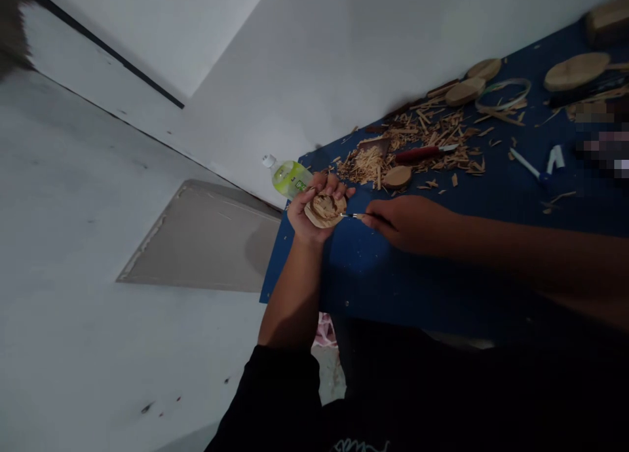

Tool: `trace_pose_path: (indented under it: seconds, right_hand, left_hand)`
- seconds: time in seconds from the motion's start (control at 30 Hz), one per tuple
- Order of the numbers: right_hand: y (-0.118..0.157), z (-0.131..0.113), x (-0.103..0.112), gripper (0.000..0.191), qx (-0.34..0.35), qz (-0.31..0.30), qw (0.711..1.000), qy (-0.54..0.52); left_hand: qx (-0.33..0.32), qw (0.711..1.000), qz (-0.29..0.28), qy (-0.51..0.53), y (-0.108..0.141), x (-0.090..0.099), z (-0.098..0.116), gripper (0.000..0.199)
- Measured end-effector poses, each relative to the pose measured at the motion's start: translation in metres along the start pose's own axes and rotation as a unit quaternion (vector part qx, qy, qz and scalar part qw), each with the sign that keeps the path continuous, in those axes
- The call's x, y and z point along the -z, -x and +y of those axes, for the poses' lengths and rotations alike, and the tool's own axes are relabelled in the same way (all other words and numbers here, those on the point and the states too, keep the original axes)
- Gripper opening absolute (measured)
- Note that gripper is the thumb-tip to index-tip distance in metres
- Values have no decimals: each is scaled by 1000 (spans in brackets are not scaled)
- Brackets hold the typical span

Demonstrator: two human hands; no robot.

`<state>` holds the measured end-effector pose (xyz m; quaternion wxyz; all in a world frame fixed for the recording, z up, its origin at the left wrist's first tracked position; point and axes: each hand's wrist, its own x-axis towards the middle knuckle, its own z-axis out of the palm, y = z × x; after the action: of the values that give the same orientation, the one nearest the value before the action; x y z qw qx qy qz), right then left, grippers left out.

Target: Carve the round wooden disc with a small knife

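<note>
My left hand (305, 217) is wrapped around a small round wooden bowl (324, 211), whose hollow faces up and shows rough, darker carved patches. My right hand (405, 221) closes around the handle of a thin carving tool (352, 215). The tool's metal tip meets the right rim of the bowl; whether it cuts into the wood I cannot tell. Just behind my left hand is a clear plastic bottle (289, 179) with a green label. Wood shavings (361, 166) lie beyond both hands, with a small oval wooden piece (397, 177) at their near edge.
The blue table (363, 262) meets a white wall behind it. On the shavings rests a red-handled knife (417, 154). Farther right are a roll of tape (504, 95), oval wooden pieces (577, 71) and a blue-and-white object (543, 173). A grey panel (206, 242) is left of the table.
</note>
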<state>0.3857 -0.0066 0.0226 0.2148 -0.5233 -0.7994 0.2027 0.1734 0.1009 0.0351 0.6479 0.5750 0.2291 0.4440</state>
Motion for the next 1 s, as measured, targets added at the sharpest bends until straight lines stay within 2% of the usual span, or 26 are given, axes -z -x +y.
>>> trace_pose_path:
  seconds: [0.23,0.43,0.57,0.73,0.9,1.0]
  right_hand:
    - [4,-8,-5,30,2,2,1000,8]
    - [9,-10,-8,36,31,39,997,54]
    - [13,-11,-11,37,62,57,990,116]
    - [21,-23,-16,40,46,52,981,180]
    - [30,-48,-14,46,6,26,975,221]
    - [32,-58,-9,44,6,-2,976,218]
  left_hand:
    - [25,999,-32,23,4,-9,0,47]
    - [62,998,24,-16,5,-16,-1,50]
    - [67,998,16,-15,6,-19,-2,48]
    - [67,996,16,58,7,-27,-7,40]
    - [66,983,62,162,15,-40,-8,36]
    - [85,977,66,182,19,-47,-4,37]
